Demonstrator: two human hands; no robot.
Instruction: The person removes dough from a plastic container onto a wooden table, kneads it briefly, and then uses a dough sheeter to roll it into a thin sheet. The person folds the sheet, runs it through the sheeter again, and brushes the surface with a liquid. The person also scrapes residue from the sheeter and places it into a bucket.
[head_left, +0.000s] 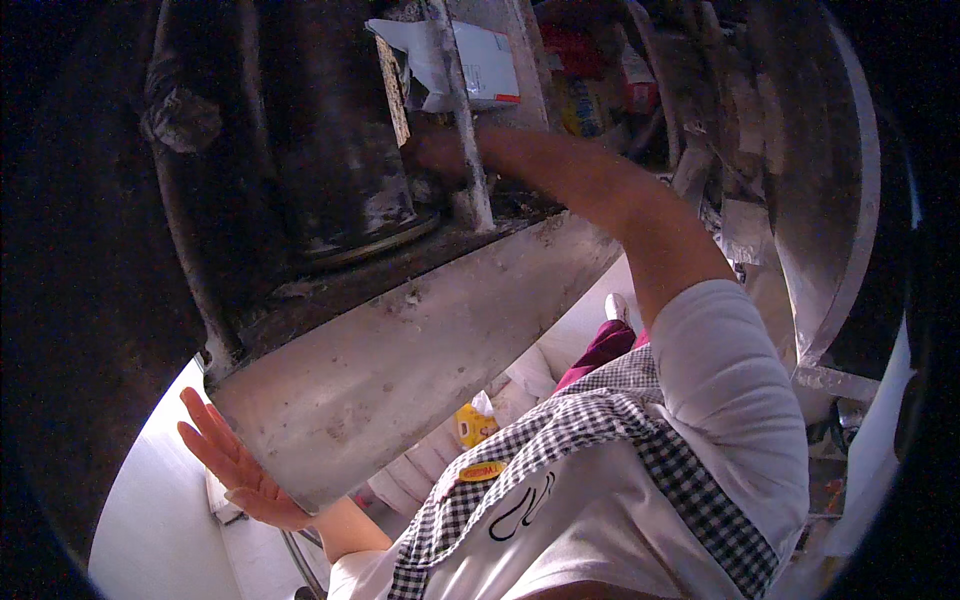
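Note:
At the lower left, my left hand (240, 469) has its fingers extended and spread beside the end of a worn pale panel (405, 330). The palm side seems to touch the panel's edge. My right arm reaches over this panel into a dark, grimy rack. There my right hand (435, 154) lies in deep shadow, partly behind a thin metal post (469, 142), and its fingers cannot be made out. Close to it is a large dark cylindrical object (337, 150) with a rounded lower rim. A white carton (484, 64) with a red strip sits just above the hand.
A second rod (180, 247) with a wrapped lump (187, 118) stands at the left. Red packages (637, 82) and dim clutter fill the upper right, near a curved panel (832, 225). Below are a yellow tissue pack (477, 424), pale cushions (412, 472) and a white shoe (616, 307).

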